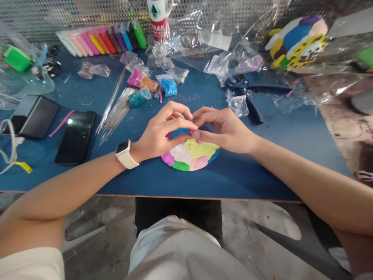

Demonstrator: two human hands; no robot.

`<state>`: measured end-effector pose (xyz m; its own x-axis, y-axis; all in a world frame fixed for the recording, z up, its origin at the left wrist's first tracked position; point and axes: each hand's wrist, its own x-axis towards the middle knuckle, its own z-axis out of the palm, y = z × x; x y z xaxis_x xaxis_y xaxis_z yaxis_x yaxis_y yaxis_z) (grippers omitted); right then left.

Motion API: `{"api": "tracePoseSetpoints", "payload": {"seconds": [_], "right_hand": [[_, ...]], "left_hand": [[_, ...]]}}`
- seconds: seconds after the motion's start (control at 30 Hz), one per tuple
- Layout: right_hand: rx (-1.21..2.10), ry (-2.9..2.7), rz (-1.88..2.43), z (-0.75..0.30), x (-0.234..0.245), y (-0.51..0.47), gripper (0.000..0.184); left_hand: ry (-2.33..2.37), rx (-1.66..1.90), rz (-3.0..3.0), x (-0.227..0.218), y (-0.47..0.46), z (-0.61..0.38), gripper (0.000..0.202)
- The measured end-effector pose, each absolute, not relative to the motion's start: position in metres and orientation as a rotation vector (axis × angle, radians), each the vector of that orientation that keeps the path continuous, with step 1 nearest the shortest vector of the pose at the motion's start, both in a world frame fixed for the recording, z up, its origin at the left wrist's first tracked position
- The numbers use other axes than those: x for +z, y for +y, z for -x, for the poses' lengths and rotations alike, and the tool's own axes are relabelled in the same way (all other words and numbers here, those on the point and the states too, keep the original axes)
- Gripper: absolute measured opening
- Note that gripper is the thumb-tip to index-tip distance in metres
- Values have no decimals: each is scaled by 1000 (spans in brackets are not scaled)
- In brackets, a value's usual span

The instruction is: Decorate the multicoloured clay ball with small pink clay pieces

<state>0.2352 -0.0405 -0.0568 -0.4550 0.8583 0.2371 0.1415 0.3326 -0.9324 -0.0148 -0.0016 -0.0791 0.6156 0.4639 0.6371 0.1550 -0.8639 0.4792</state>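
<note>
A flat, rounded disc of multicoloured modelling clay (201, 162) lies near the table's front edge, with patches of yellow-green, white, pink, green, purple and blue. Above its far part, my left hand (163, 134) and my right hand (225, 130) meet at the fingertips. Between thumbs and fingers they pinch a small bit of magenta clay (192, 132), mostly hidden by the fingers. Tiny magenta bits show on the yellow-green patch. My hands cover the far side of the disc.
Behind my hands lie thin metal wires (118, 111), wrapped clay lumps (168, 86) and dark blue pliers (247, 87). A phone (75, 138) and a power bank (39, 116) sit left. Clay packs (101, 41), a bottle (159, 21) and a colourful clay piece (298, 41) stand farther back.
</note>
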Motion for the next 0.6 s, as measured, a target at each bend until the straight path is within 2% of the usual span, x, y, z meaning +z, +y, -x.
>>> {"api": "tracePoseSetpoints", "payload": {"seconds": [0.37, 0.6], "right_hand": [[810, -1903, 1036, -242, -67, -33, 19], [630, -2020, 1107, -239, -77, -36, 11]], "left_hand": [[680, 1153, -2390, -84, 4, 13, 23], [626, 1108, -2377, -85, 5, 13, 24]]}}
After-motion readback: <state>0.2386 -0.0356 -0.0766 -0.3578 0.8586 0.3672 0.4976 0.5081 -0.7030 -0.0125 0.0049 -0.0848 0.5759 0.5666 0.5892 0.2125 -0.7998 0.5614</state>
